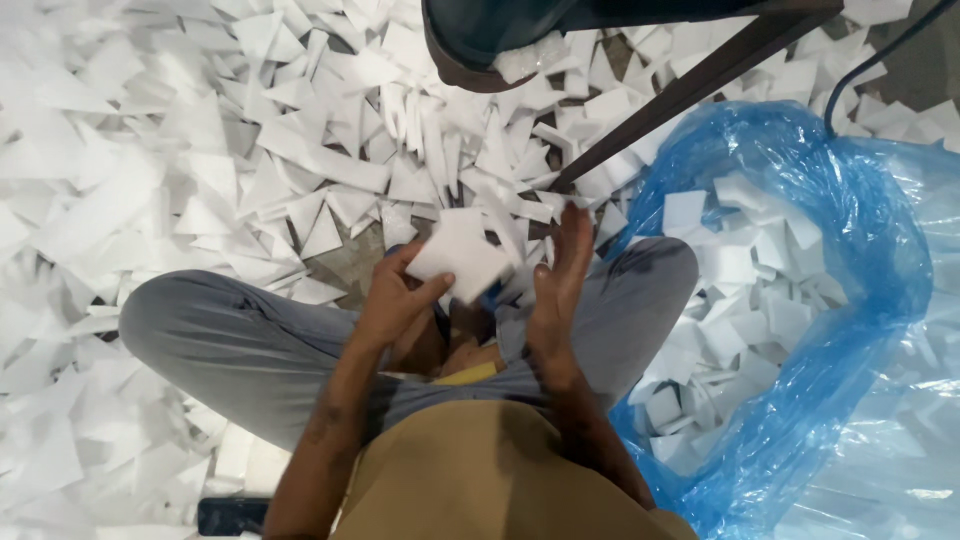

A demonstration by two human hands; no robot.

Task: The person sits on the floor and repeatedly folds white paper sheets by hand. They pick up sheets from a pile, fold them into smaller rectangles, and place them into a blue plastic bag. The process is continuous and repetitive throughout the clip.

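Observation:
I sit cross-legged on the floor in grey trousers. My left hand [398, 300] holds a stack of white foam pieces [458, 255] in front of me, thumb on the near edge. My right hand [556, 290] stands edge-on, fingers straight and pointing away, just right of the stack and close to it; whether it touches the stack I cannot tell. Many loose white foam offcuts [300, 150] cover the floor ahead and to the left.
A large blue plastic bag [850, 250] lies open at my right, holding several white foam pieces [740, 270]. A dark metal leg [680, 95] slants from the upper right toward my hands. A dark machine part [480, 40] hangs above. A black cable [860, 70] runs at upper right.

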